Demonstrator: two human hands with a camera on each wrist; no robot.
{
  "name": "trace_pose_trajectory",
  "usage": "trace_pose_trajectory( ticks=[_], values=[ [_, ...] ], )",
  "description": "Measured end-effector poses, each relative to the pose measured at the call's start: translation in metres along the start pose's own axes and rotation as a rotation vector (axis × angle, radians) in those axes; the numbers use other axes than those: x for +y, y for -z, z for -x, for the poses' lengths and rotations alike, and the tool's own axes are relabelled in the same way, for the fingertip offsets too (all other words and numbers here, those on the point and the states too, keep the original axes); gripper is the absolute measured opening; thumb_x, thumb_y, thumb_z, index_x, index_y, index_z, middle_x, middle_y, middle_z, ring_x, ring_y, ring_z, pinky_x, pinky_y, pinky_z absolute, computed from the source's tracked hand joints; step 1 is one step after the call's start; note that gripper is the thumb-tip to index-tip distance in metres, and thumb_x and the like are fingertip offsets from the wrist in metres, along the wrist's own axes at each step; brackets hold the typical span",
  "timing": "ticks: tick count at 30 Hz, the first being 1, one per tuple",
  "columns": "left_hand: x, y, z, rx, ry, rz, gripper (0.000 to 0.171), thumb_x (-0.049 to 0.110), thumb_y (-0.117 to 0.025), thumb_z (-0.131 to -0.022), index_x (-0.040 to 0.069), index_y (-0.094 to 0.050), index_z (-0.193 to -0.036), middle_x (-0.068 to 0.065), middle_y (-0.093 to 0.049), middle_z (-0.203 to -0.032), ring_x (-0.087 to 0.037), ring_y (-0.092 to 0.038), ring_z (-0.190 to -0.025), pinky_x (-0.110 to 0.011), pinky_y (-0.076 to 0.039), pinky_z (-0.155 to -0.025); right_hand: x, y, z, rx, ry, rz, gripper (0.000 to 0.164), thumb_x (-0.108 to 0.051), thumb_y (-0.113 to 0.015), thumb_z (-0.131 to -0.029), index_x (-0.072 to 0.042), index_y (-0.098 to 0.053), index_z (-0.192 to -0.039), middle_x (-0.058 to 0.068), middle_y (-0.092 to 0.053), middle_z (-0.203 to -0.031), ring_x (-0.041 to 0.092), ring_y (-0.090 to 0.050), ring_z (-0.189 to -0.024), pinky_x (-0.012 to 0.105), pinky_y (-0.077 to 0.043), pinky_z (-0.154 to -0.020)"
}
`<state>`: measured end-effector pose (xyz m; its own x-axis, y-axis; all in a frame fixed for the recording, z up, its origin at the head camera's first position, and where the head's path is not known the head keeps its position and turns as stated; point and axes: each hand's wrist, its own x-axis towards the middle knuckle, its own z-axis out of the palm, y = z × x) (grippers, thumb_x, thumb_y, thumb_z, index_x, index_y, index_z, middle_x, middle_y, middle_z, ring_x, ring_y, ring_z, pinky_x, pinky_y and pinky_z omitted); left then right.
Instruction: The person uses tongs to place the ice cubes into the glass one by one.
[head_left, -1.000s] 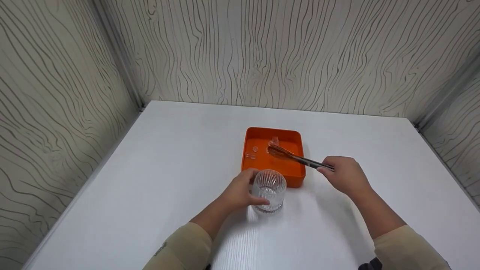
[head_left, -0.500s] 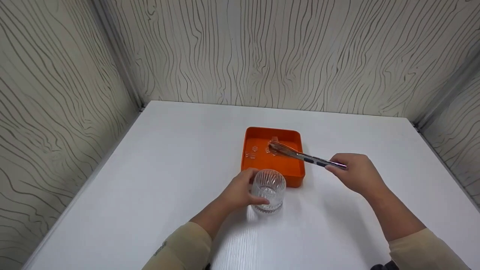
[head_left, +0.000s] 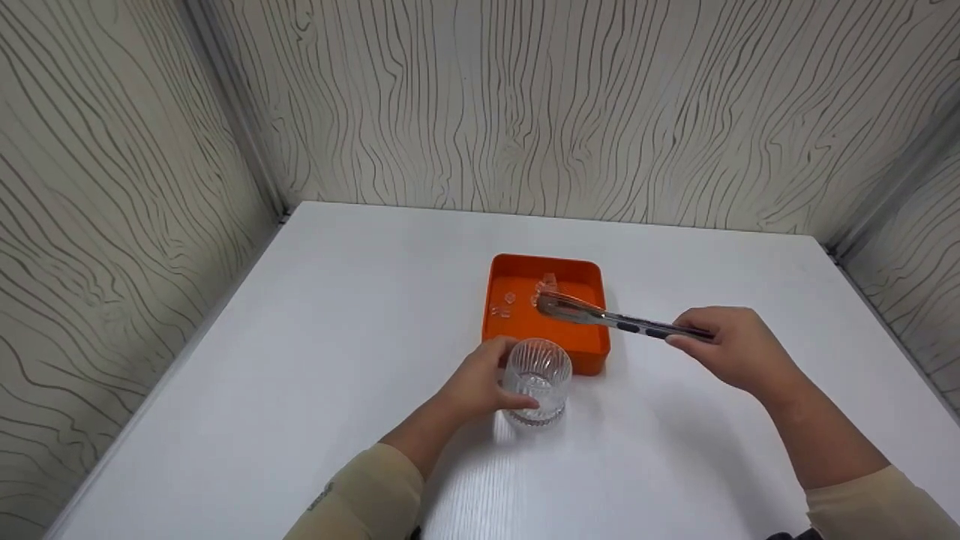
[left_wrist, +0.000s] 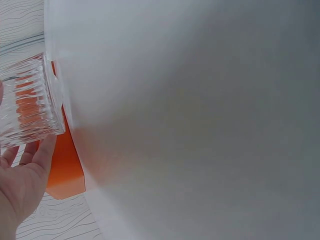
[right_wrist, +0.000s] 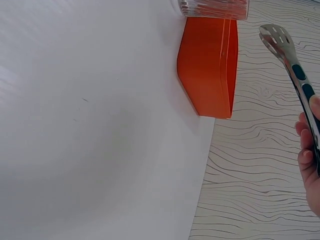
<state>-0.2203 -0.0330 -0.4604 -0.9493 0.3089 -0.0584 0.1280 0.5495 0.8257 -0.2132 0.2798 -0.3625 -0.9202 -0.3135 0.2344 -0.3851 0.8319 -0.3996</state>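
In the head view my left hand (head_left: 476,382) holds a clear ribbed drinking glass (head_left: 538,382), fingers behind it and thumb across its front. The glass stands upright at the near edge of an orange tray (head_left: 551,341). My right hand (head_left: 731,349) grips metal tongs (head_left: 630,324) by the handle, off to the right. Their slotted head hangs over the tray, and the right wrist view shows the tongs' head (right_wrist: 280,42) above the rim, apart from the tray. I see no piece between the tongs' ends. Several clear ice-like pieces (head_left: 550,283) lie in the tray.
A white table (head_left: 360,315) carries everything. Wood-grain patterned panels (head_left: 465,105) stand behind it and at both sides. The tray's orange wall (right_wrist: 202,70) rises close to the glass.
My right hand has moved to the right with the tongs, which now look longer and raised, their head still over the tray. The left hand and the glass have stayed in place.
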Motion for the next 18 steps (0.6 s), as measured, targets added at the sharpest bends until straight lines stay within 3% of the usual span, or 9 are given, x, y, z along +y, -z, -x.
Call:
trace_pose_trajectory(
  ticks=[18],
  values=[
    [0.0025, -0.0005, 0.0003, 0.002, 0.034, -0.014, 0.074, 0.037, -0.084, -0.060, 0.029, -0.045, -0.122, 0.011, -0.051, -0.117, -0.010, -0.048, -0.110, -0.035, -0.041, -0.098, -0.0009, 0.0056, 0.0100, 0.001, 0.109, -0.028, 0.009, -0.013, -0.071, -0.079, -0.020, -0.066, -0.078, -0.011, -0.054, -0.065, 0.005, -0.046, -0.058, 0.022, -0.040, -0.051]
  ],
)
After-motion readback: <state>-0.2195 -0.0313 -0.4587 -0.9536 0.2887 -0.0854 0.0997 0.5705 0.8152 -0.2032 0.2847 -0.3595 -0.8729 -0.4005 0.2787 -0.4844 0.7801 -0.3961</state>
